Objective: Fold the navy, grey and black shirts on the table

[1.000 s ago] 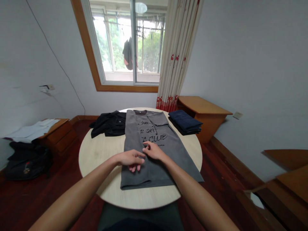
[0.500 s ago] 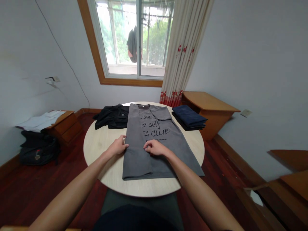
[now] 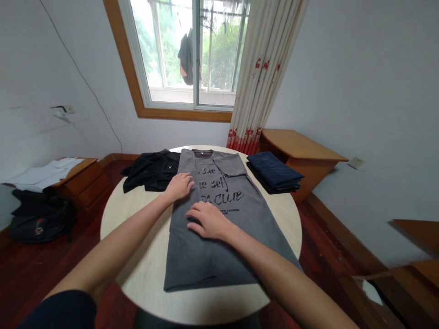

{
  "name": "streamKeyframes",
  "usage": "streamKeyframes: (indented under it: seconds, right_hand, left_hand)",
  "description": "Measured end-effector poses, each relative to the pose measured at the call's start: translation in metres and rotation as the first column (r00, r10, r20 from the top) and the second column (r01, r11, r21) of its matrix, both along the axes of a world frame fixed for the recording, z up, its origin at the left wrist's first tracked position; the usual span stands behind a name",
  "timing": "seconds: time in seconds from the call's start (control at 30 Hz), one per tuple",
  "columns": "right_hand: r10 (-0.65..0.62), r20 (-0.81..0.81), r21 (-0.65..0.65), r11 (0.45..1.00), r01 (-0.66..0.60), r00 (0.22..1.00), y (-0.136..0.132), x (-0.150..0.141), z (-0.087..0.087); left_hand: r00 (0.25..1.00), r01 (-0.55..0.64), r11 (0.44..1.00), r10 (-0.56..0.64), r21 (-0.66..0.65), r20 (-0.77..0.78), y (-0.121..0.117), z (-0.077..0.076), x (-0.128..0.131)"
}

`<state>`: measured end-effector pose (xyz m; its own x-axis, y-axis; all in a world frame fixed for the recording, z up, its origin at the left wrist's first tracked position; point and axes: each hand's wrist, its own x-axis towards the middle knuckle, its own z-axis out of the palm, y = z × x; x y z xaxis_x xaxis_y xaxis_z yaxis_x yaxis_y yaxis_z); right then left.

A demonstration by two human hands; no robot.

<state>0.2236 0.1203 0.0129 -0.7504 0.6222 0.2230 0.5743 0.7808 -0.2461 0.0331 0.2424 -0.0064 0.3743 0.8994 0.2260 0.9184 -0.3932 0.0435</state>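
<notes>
A grey T-shirt [image 3: 236, 246] with black lettering lies on the round pale table, collar toward the window. Its left side is folded inward over the front, and the right sleeve is laid inward too. My left hand [image 3: 179, 186] rests flat on the folded left strip, near its outer edge. Lower down, my right hand [image 3: 207, 221] lies on the shirt with fingers spread, covering part of the lettering. Neither hand grips the cloth.
The round table [image 3: 137, 256] carries a rumpled black garment [image 3: 151, 171] at back left and a stack of folded dark clothes [image 3: 274, 169] at right. A wooden desk [image 3: 295, 146] stands behind the stack. A black bag [image 3: 41, 219] lies on the floor at left.
My left hand has let go of the shirt's left edge and moved up onto the folded strip. My right hand has opened from a pinch and shifted slightly left. The view has moved closer.
</notes>
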Motion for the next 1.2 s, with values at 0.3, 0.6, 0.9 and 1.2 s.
streamKeyframes:
  seconds: [0.3, 0.6, 0.9, 1.2]
  right_hand:
    - [0.205, 0.006, -0.122, 0.972, -0.202, 0.979, 0.004, -0.012, -0.036]
    - [0.218, -0.048, -0.075, 0.972, -0.221, 0.975, 0.013, -0.013, -0.053]
    - [0.199, 0.044, 0.115, 0.972, -0.203, 0.979, 0.021, -0.023, -0.081]
    - [0.222, -0.002, -0.008, 0.975, -0.222, 0.975, 0.018, -0.014, -0.055]
  left_hand:
    - [0.985, -0.106, 0.954, 0.062, -0.281, -0.162, 0.138, -0.019, -0.017]
    - [0.985, -0.158, 0.939, 0.130, -0.305, -0.110, 0.224, -0.025, -0.018]
    - [0.983, -0.183, 0.935, 0.171, -0.305, -0.067, 0.287, -0.031, -0.020]
    - [0.967, -0.250, 0.965, 0.244, -0.083, -0.072, 0.235, -0.012, 0.004]
